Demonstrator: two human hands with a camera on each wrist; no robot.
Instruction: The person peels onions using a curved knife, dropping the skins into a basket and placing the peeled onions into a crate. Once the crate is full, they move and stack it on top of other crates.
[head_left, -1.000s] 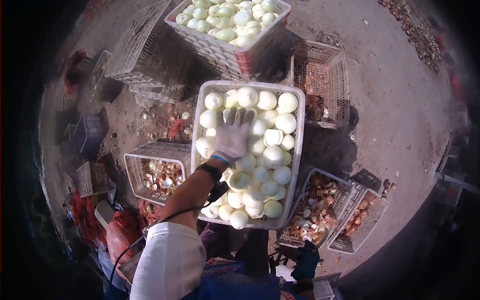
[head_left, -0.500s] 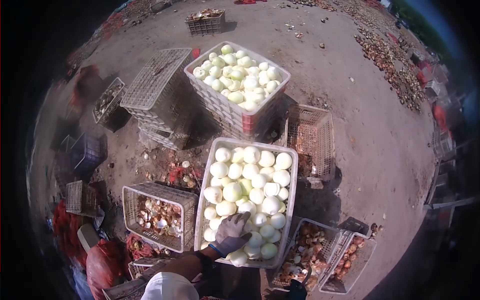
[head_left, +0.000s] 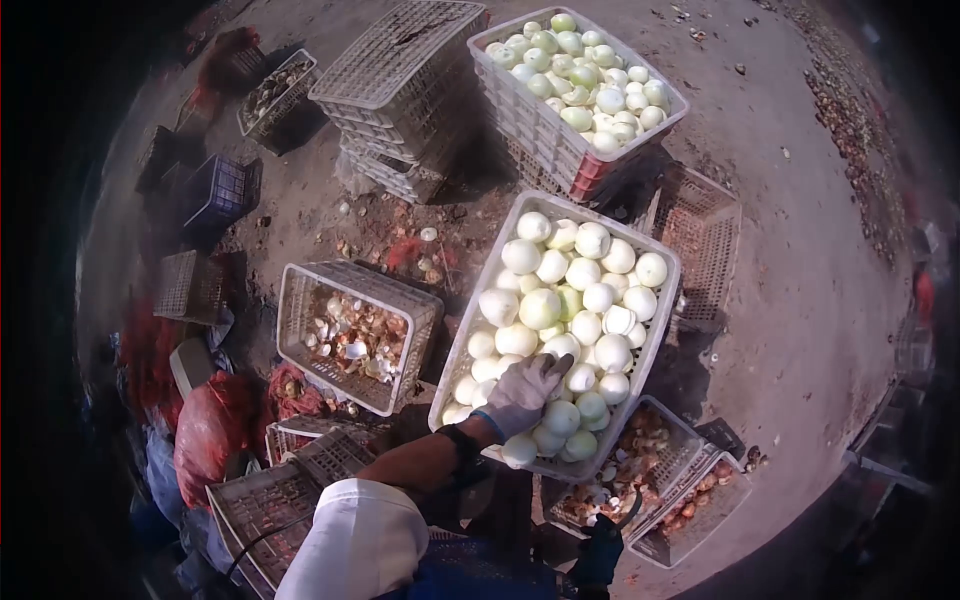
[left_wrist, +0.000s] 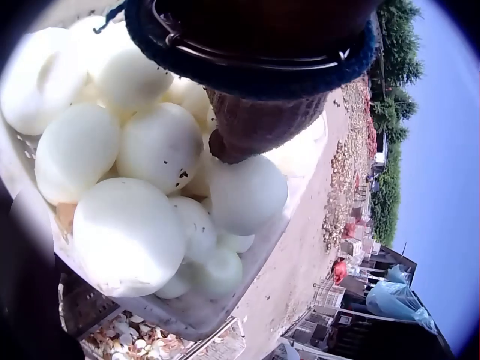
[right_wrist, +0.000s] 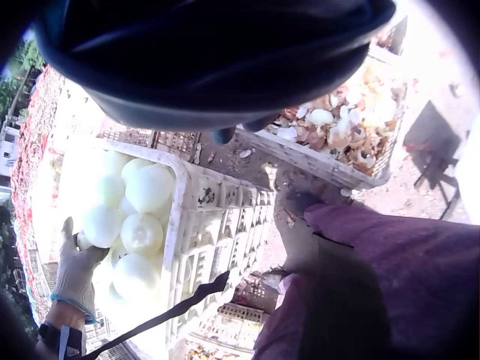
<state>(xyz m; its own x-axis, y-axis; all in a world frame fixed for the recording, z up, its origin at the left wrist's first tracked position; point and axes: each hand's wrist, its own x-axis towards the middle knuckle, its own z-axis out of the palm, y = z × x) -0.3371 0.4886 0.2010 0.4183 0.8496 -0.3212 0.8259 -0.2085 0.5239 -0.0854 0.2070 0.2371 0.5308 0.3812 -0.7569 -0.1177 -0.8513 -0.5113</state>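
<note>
At the centre of the head view, a white plastic crate point(head_left: 668, 300) heaped with peeled white onions point(head_left: 540, 308) stands on bare dirt ground point(head_left: 800, 330). No writing, brand or label can be read on any crate.

The left hand point(head_left: 525, 392), in a grey work glove with a blue cuff, rests palm down on the onions at the near end of that crate, fingers spread and fairly straight, gripping nothing. The right wrist view shows the same gloved hand point(right_wrist: 75, 274) flat against the onions by the crate's white lattice wall point(right_wrist: 217, 225). The left wrist view shows the onions point(left_wrist: 127, 232) close up, smooth and pale, piled against the crate rim.

The right hand is hidden in the head view; the right wrist view shows only a dark cuff, so its state cannot be told.

Two crates of peeled onions are visible: the one under the hand and a second crate point(head_left: 560, 135) at the upper middle, set on a stack. A stack of empty pale crates point(head_left: 400, 60) stands upper left of centre. One crate of onion skins point(head_left: 350, 335) sits left of the hand. Two more crates of skins point(head_left: 690, 480) lie at the lower right. A red mesh sack point(head_left: 205, 430) lies at the lower left.
</note>
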